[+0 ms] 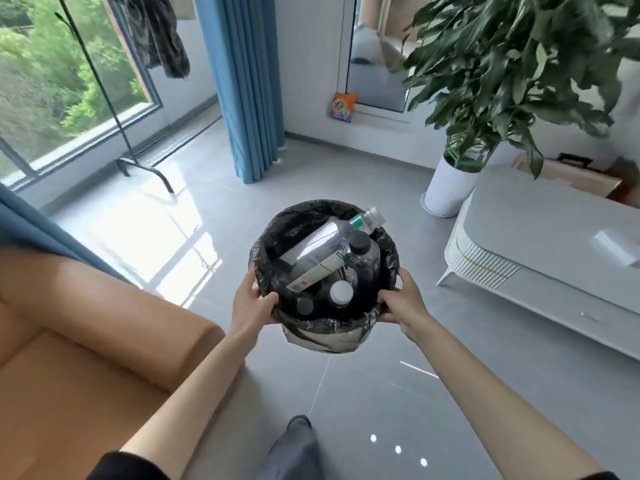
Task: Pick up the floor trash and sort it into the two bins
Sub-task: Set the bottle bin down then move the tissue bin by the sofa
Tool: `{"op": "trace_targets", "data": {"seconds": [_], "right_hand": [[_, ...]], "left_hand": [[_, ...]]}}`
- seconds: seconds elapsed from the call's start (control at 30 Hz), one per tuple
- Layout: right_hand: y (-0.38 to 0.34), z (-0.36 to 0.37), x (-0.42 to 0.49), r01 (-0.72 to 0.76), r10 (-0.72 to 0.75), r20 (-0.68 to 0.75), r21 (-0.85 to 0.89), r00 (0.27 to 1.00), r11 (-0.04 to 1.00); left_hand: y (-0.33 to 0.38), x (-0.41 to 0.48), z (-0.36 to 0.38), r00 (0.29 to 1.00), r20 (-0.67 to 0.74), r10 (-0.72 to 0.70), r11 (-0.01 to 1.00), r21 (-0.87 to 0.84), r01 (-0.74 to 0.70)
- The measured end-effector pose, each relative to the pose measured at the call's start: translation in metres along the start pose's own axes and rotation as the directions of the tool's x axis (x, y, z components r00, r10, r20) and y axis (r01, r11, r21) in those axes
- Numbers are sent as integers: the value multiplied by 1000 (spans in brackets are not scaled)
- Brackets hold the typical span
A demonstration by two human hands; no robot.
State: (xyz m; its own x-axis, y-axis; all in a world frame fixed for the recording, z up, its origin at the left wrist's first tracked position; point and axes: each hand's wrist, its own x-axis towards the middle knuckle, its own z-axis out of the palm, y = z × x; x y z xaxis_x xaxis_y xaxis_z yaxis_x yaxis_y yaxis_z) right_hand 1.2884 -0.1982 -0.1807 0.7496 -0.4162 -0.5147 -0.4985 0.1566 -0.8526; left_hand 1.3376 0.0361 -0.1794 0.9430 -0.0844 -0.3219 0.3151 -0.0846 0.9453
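Gripping bin (301, 207) rim — hands (251, 301) (403, 301) either side, bottles (318, 251) inside

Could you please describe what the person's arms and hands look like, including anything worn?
Both forearms are bare. The left hand and right hand wear no gloves, and no watch or ring shows. Black sleeves end near the elbows.

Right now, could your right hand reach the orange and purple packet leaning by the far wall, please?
Probably not: the right hand grips the rim of the black-lined round bin, and the orange and purple packet sits far beyond it across the grey floor.
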Motion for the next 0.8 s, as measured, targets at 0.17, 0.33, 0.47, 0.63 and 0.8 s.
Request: {"op": "trace_targets", "data": {"seconds": [0.17, 0.33, 0.47, 0.63, 0.8], "right_hand": [[-65, 21, 86, -3, 9, -71, 82, 997, 997], [-128, 36, 175, 14, -3, -111, 103, 994, 995], [-169, 46, 263, 37, -27, -107, 92, 994, 995], [-232, 56, 386, 26, -18, -93, 84, 996, 996], [-304, 67, 502, 15, -11, -58, 72, 998, 997]], "left_hand": [[60, 117, 19, 995, 103, 4, 1000, 20, -6], [105, 226, 42, 992, 129, 8, 999, 45, -14], [129, 317, 66, 992, 126, 10, 998, 63, -18], [170, 434, 106, 996, 93, 11, 998, 68, -18], [216, 545, 140, 999, 43, 6, 999, 50, -8]]}}
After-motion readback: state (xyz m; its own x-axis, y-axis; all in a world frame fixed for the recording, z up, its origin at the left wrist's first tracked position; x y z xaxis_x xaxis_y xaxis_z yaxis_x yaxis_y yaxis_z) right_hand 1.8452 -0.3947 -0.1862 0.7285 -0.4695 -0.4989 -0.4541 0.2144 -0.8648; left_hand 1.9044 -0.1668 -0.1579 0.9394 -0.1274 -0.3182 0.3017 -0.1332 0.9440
